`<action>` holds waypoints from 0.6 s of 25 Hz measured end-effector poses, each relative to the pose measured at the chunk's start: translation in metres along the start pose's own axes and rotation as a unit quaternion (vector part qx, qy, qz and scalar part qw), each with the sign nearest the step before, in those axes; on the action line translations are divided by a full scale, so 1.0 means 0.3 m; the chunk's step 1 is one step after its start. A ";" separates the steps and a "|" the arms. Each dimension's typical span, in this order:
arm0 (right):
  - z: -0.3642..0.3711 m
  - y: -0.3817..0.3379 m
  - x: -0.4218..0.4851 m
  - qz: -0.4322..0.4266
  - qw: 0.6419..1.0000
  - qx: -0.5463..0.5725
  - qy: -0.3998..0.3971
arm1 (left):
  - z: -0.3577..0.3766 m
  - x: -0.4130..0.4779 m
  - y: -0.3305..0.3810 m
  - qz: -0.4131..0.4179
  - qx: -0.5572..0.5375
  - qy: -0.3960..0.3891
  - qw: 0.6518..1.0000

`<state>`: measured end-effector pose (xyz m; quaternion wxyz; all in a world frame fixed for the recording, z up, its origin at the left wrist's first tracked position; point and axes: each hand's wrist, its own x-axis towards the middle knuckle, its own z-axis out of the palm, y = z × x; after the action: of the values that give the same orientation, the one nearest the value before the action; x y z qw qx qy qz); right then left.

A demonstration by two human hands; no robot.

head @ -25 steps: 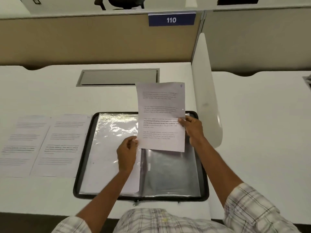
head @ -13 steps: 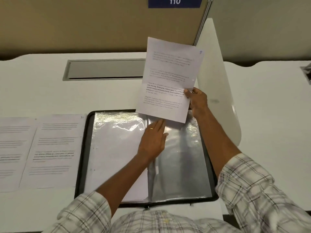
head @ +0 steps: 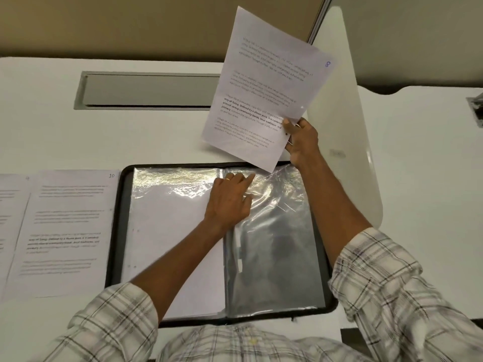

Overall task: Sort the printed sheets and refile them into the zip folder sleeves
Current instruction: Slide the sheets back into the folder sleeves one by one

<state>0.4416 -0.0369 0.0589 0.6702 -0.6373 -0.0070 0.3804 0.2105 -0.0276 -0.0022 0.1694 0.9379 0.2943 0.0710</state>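
The black zip folder (head: 118,226) lies open on the desk in front of me, its clear plastic sleeves spread left and right. My right hand (head: 300,142) pinches a printed sheet (head: 264,82) by its lower right edge and holds it tilted in the air beyond the folder's far edge. My left hand (head: 230,199) rests near the folder's spine at the top, fingers straight on the right-hand sleeve (head: 277,244). The left sleeve (head: 167,231) holds white paper. Two more printed sheets (head: 65,231) lie flat on the desk left of the folder.
A white divider panel (head: 347,121) stands upright right of the folder. A grey cable-tray flap (head: 149,91) is set into the desk behind it, below a tan partition wall (head: 130,22). A dark object (head: 477,108) pokes in at the far right edge.
My right hand has raised the sheet up and away from the folder. My left hand let go of the sheet and came down onto the top of the right sleeve.
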 end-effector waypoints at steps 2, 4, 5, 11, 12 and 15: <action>0.000 0.000 0.003 0.001 1.000 0.002 -0.008 | -0.016 0.018 0.003 -0.002 0.010 0.007 1.000; 0.000 -0.002 0.005 -0.003 1.000 -0.002 -0.018 | -0.020 0.035 0.007 -0.008 0.019 0.014 1.000; 0.000 -0.004 0.004 -0.006 1.000 -0.002 -0.022 | -0.018 0.041 0.011 -0.009 0.022 0.008 1.000; -0.003 -0.020 0.010 -0.022 0.999 -0.004 -0.034 | -0.012 0.058 0.011 0.031 -0.039 0.058 0.997; -0.008 -0.020 0.012 -0.021 0.999 -0.009 -0.036 | -0.015 0.061 0.010 0.043 -0.052 0.061 0.996; -0.028 -0.008 0.011 -0.010 0.998 -0.037 -0.040 | -0.029 0.076 0.006 0.058 -0.073 0.062 0.994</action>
<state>0.4493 -0.0422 0.0580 0.6491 -0.6459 -0.0541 0.3983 0.2282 -0.0134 0.0073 0.2143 0.9322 0.2436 0.1602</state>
